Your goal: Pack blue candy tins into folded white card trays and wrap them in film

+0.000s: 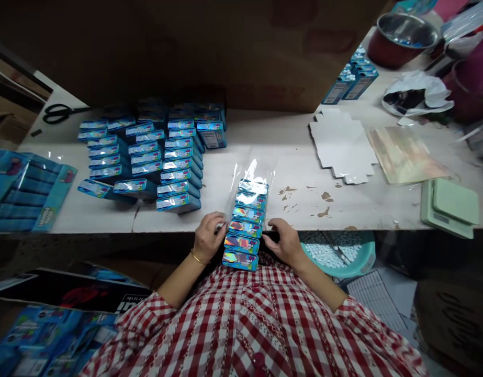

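Note:
A row of several small blue boxes (245, 228) lies inside a clear plastic bag (252, 168). The row runs from the bench top over its front edge toward my lap. My left hand (209, 238) is closed at the bag's left side, thumb and fingers curled together at the film. On the other side, my right hand (283, 242) holds the bag's right edge with bent fingers and thumb, a small gap showing between them. Upright blue boxes (178, 201) stand in stacked rows to the left of the bag.
Black scissors (55, 113) lie back left, by a large cardboard box (210, 57). A wrapped blue pack (25, 193) is far left. Rightward are white card blanks (343, 146), a green scale (453, 204) and a metal pot (402, 39). Below sits a teal basin (369, 256) of white pieces.

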{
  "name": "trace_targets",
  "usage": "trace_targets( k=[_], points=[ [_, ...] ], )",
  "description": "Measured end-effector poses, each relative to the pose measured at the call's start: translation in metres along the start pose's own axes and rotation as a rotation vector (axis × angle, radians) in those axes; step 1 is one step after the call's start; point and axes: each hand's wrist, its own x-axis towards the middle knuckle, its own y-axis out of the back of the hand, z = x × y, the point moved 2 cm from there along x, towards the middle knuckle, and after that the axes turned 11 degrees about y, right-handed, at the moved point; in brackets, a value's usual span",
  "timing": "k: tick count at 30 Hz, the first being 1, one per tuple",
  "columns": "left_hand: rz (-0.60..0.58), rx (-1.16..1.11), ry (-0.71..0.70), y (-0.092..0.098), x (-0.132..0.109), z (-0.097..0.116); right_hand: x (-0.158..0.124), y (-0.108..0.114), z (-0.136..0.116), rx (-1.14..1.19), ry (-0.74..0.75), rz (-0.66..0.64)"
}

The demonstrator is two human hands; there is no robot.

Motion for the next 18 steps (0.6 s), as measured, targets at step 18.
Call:
trace_targets(
  k=[18],
  points=[
    [-0.239,0.204,-0.166,0.015,-0.036,0.006,-0.029,-0.002,-0.03,-0.32,0.279,-0.165]
  ],
)
